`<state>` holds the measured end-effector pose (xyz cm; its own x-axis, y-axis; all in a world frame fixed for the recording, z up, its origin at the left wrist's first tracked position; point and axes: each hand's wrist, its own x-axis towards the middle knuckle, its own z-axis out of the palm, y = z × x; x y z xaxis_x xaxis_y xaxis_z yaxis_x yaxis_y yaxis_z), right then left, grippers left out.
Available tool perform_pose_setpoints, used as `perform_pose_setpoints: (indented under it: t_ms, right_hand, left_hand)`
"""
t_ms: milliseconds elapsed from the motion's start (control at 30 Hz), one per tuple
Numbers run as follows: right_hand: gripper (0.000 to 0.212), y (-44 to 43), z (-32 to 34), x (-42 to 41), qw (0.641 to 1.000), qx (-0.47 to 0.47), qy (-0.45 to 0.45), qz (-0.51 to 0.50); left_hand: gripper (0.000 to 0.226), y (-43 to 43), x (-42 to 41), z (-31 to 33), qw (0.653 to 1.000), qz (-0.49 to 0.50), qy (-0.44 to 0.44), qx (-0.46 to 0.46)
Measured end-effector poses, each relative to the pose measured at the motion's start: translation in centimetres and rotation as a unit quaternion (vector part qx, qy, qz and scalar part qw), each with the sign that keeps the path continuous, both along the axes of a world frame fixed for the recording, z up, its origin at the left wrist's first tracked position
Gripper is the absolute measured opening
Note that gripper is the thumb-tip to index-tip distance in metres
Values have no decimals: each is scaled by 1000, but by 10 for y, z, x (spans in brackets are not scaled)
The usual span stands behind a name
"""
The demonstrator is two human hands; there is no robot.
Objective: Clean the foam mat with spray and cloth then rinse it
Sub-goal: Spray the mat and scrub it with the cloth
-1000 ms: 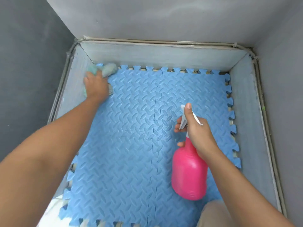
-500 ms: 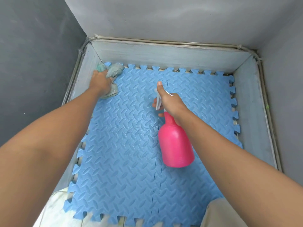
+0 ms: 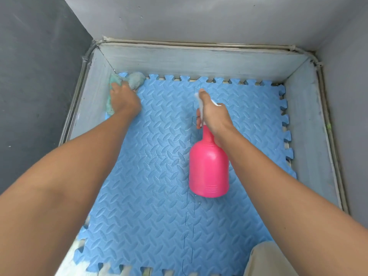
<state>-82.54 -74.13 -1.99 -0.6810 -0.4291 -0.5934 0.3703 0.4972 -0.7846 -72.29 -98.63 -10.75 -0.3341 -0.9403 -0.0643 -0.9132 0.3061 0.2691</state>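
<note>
A blue interlocking foam mat (image 3: pixel 155 176) with a raised tread pattern covers the floor of a walled grey recess. My left hand (image 3: pixel 124 99) presses a teal cloth (image 3: pixel 135 79) onto the mat's far left corner, against the left wall. My right hand (image 3: pixel 212 114) grips the white trigger head of a pink spray bottle (image 3: pixel 208 168), held above the middle of the mat with the nozzle pointing toward the far edge. The bottle's body hangs down toward me.
Low grey walls (image 3: pixel 199 60) ring the mat on the left, far and right sides, with taller grey walls behind them. A beige-clad knee (image 3: pixel 264 259) shows at the bottom right. A pale floor strip (image 3: pixel 67 263) lies at the near left.
My right hand carried the spray bottle from the right middle of the mat forward toward its far centre. My left hand and the cloth stayed at the far left corner.
</note>
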Motion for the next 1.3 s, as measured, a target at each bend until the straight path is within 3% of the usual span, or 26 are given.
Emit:
perform_pose_setpoints:
  t_ms: [100, 167, 267, 300, 367, 400, 433, 533, 600, 667, 867, 933, 1067, 1167, 1233, 1300]
  right_hand:
    - [39, 36, 14, -3, 990, -87, -36, -110]
    - [28, 57, 21, -2, 973, -146, -49, -174]
    - [33, 83, 27, 1, 956, -193, -57, -214]
    - [39, 92, 27, 1, 958, -191, -50, -208]
    - [48, 112, 30, 1, 965, -174, -39, -194]
    - [49, 123, 31, 0, 965, -174, -45, -193]
    - [49, 134, 33, -1, 962, -178, -56, -197]
    - [45, 163, 40, -3, 962, -166, -75, -204]
    - [49, 177, 39, -7, 972, -114, -64, -193]
    - [46, 187, 35, -14, 978, -70, -50, -190]
    - [33, 182, 26, -33, 977, 1, -55, -204]
    - [39, 175, 22, -32, 981, 19, -56, -184]
    - [53, 156, 17, -21, 993, 42, -36, -102]
    - [61, 139, 15, -8, 998, 62, -7, -13]
    - [65, 131, 14, 3, 996, 75, 14, 37]
    - [67, 127, 13, 13, 993, 87, 31, 67]
  left_hand:
    - [35, 50, -32, 4, 998, -50, 46, -4]
    - [35, 101, -62, 1, 984, -159, 76, 16]
    - [16, 203, -83, 10, 899, -424, 60, 91]
    - [16, 229, -85, 13, 864, -478, 84, 135]
    - [16, 258, -94, 9, 795, -586, 101, 120]
    - [6, 260, -99, 10, 782, -606, 80, 119]
    - [12, 257, -107, 7, 784, -606, 63, 123]
    - [47, 220, -136, -3, 822, -566, 65, 25]
    - [52, 179, -157, 1, 878, -478, 39, 1]
    - [47, 137, -173, 2, 910, -412, 38, 29]
    - [48, 140, -137, -4, 922, -382, 52, 32]
    - [46, 120, -113, -8, 936, -347, 55, 13]
    - [43, 37, -50, -20, 984, -172, 26, -34]
    - [43, 6, 11, -19, 998, -48, 1, -28]
    - [42, 23, 40, -12, 997, -70, 8, -27]
    - [43, 60, 60, -8, 986, -159, 18, -38]
